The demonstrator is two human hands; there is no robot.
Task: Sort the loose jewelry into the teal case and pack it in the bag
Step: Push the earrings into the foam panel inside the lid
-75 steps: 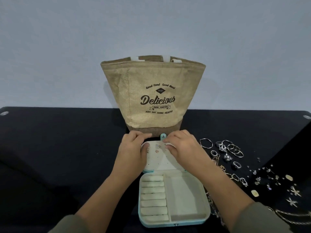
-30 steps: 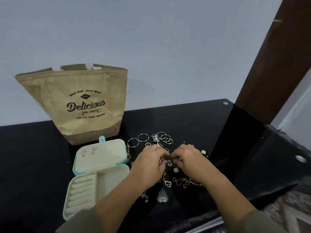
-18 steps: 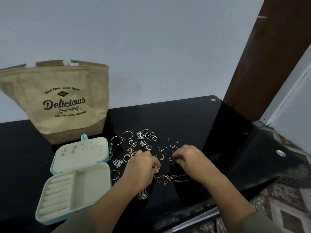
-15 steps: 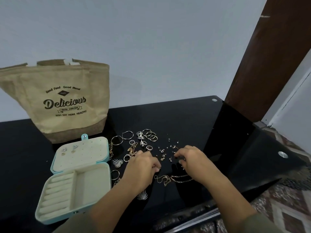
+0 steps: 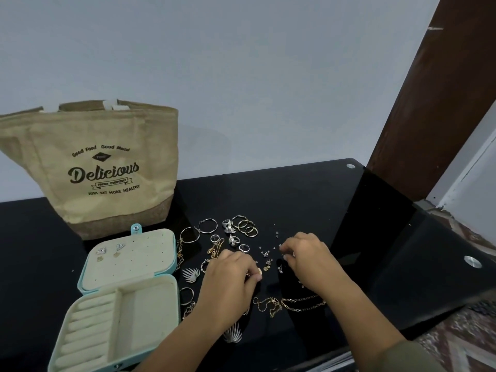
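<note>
From my seat I see the tan bag standing upright at the far left of the black table, against the pale wall, its mouth open at the top. Just in front of it the teal case lies open. Its lid is folded back flat toward the bag, and two pairs of earrings are pinned in the upper left corner of its cream panel. The base sits nearest me, with ring rolls in its left compartment and a plain pocket to their right.

Right of the case the loose jewelry is spread on the table. Two thin hoops lie just beside the lid's far corner, a cluster of rings sits to their right, and a fan-shaped earring lies close to the case's right edge. The left hand is palm down over the middle of this spread. Its fingers are curled, tips drawn together next to a small gold piece; I cannot tell whether they pinch it. Gold chains lie tangled between the two forearms, and tiny studs are scattered between the hands. The right hand is also palm down, fingertips bunched together at the studs; I cannot tell whether it holds anything. At the far right a brown wooden post rises behind the table's corner.
</note>
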